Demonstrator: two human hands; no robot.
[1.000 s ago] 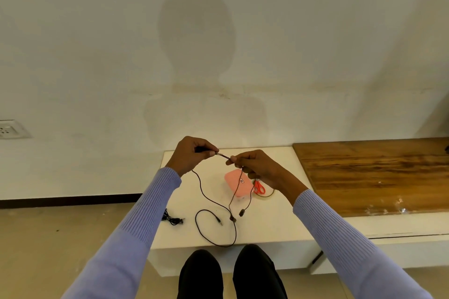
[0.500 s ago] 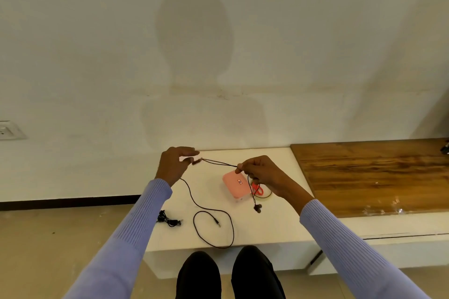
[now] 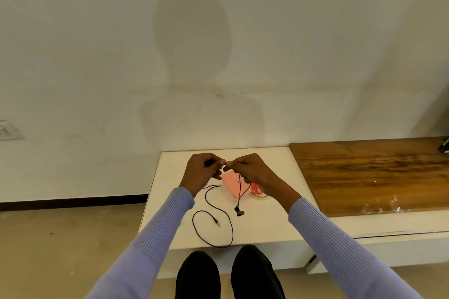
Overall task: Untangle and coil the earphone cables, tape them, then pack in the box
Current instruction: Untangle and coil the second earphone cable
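I am watching both hands raised over the middle of the white table [image 3: 267, 230], fingertips nearly meeting. The left hand [image 3: 202, 172] is pinching one end of the black earphone cable [image 3: 218, 228] in curled fingers, and the right hand [image 3: 252, 171] is pinching the cable just beside it. An earbud [image 3: 239, 212] is dangling below the right hand, in front of the pink box [image 3: 233, 183]. The rest of the cable is looping toward the table's near edge, its plug [image 3: 217, 221] lying inside the loop. Red scissors [image 3: 256, 189] are showing beside the box, behind the right wrist.
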